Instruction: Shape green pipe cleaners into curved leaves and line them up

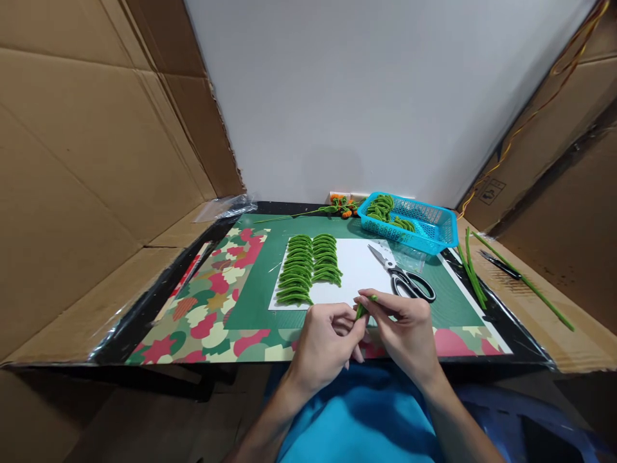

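A short green pipe-cleaner piece (360, 310) is pinched between the fingertips of both my hands, just over the front of the mat. My left hand (328, 337) grips it from the left, its fingers curled. From the other side, my right hand (405, 325) closes thumb and fingers on its upper end; much of the piece is hidden. Beyond them lies a white sheet (359, 273) bearing two columns of curved green pipe-cleaner pieces (295, 270), the left column longer. Scissors (409, 281) with black-and-white handles rest at the sheet's right edge, slightly apart.
A blue plastic basket (436, 235) with more green pieces (380, 207) stands back right. Orange flowers (344, 206) on a green stem lie beside it. Green stems (471, 270) and a dark-handled tool (501, 264) lie right. Cardboard walls (96, 161) flank the green mat (255, 276).
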Demonstrator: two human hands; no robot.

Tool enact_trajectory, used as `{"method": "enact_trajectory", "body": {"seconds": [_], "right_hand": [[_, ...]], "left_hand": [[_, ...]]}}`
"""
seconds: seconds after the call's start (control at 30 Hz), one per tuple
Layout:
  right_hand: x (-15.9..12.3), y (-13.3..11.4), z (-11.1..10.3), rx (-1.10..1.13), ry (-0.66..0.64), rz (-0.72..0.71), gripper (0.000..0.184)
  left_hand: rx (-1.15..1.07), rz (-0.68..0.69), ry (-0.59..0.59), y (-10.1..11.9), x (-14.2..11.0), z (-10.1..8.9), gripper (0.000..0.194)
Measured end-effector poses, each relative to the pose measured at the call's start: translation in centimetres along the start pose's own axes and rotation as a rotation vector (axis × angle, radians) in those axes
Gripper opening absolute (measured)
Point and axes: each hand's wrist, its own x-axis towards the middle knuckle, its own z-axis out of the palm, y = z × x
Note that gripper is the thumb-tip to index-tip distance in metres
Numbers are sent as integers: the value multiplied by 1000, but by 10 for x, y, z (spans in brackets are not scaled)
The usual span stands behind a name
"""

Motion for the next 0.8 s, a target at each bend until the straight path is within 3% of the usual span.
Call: {"method": "enact_trajectory", "body": {"seconds": [0.3, 0.5, 0.67, 0.8], "right_hand": [[5, -3, -3, 208, 87, 109, 22], [1, 4, 3, 152, 73, 42, 24], [7, -2, 2, 321, 38, 145, 39], [9, -3, 0, 377, 44, 185, 34]], "left_hand": [[-59, 32, -63, 3, 3, -1, 46], [-78, 69, -54, 2, 0, -4, 46], [-131, 48, -61, 0, 2, -5, 45], [-159, 29, -73, 2, 4, -6, 48]]}}
